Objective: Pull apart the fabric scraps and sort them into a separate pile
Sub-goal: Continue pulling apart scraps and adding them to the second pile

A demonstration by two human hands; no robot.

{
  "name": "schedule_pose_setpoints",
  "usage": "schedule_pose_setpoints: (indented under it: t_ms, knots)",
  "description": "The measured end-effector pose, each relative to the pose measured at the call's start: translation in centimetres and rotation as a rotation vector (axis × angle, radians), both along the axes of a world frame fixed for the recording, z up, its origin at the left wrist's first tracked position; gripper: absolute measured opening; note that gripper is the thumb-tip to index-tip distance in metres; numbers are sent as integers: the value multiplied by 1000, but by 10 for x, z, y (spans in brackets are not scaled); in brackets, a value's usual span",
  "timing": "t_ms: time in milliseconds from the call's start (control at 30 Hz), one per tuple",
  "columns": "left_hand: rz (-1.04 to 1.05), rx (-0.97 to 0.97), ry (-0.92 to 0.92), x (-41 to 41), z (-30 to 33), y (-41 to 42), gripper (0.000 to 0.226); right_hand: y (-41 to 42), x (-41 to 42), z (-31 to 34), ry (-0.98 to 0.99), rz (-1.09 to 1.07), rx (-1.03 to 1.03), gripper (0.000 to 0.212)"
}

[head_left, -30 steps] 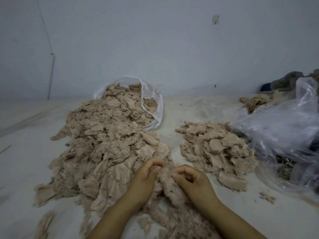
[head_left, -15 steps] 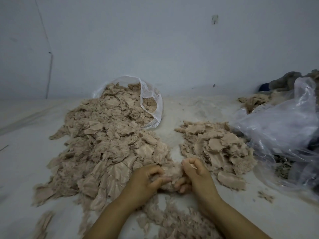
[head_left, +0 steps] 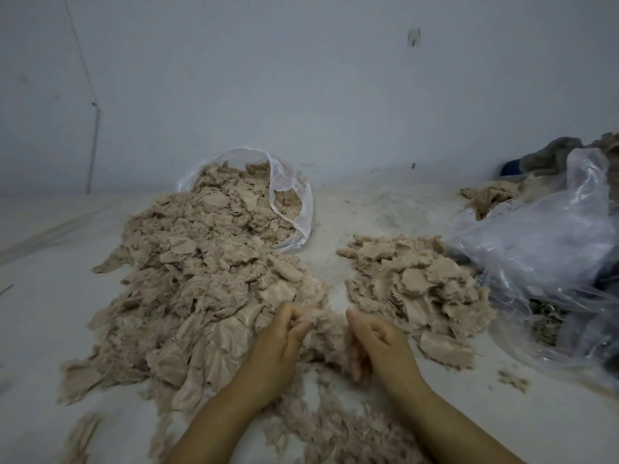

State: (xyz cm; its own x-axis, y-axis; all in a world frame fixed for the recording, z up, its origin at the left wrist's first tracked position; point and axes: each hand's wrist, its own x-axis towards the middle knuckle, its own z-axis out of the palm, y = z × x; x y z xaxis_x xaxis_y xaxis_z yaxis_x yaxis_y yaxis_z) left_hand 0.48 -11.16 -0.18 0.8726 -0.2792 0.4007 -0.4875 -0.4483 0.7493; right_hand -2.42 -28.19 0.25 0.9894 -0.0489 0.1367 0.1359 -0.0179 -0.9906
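1. Two hands are working at the near edge of the white bench (head_left: 335,236), palms turned toward each other, with a fuzzy clump of scraps (head_left: 326,333) lying between them.
2. Left hand (head_left: 279,343): fingers are curling inward and pinching the left end of the clump near the fingertips; the forearm is reaching in from the bottom edge.
3. Right hand (head_left: 378,343): fingers are bending loosely around the right side of the clump, thumb pointing up; the lower fingers are blurring into the fibres, so how firmly it is gripping is unclear.
4. Large pile of beige fabric scraps (head_left: 194,279): it is spreading across the left half of the bench and touching the left hand at its near right edge.
5. Clear plastic bag (head_left: 291,202): it is lying on its side at the far end of the large pile, mouth toward the viewer, with scraps spilling out of it.
6. Smaller sorted pile (head_left: 415,286): it is sitting to the right, apart from the large pile, just beyond the right hand.
7. Crumpled plastic sheeting (head_left: 542,249): it is bunching at the right edge, touching the smaller pile.
8. Loose fluff (head_left: 338,426): it is lying scattered between the forearms.
9. Single stray scrap (head_left: 512,380): it is lying alone near the sheeting.
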Motion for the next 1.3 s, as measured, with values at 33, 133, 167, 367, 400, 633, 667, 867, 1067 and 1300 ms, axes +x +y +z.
schedule_pose_setpoints:
  t_ms: [33,133,167,367,400,633,667,867,1067,1300]
  knots:
    - [-25,-14,4,0,-1,-2,27,2,-2,0,83,116,63,49]
    - [-165,112,-70,0,-7,-5,14,8,-2,-3,204,322,191,41]
    - [-210,146,-85,-1,-8,-5,19,8,0,-5,191,297,226,37]
    - [-137,-44,-27,-5,1,-4,19,-4,9,-6,71,62,470,25]
    - [-66,-118,-16,-5,2,-5,32,-5,9,-5,39,65,454,29]
    - [-65,-321,240,-4,6,1,70,2,-1,-2,-47,245,271,48]
    - [-102,-310,276,-4,4,-2,68,4,-1,-3,-35,241,237,48]
    - [50,-608,264,-1,2,-9,16,9,2,-10,46,133,168,32]
    - [109,-482,178,0,-1,-10,15,6,3,-11,116,157,217,26]
    - [231,-443,147,4,-4,-12,15,6,4,-9,95,68,226,25]
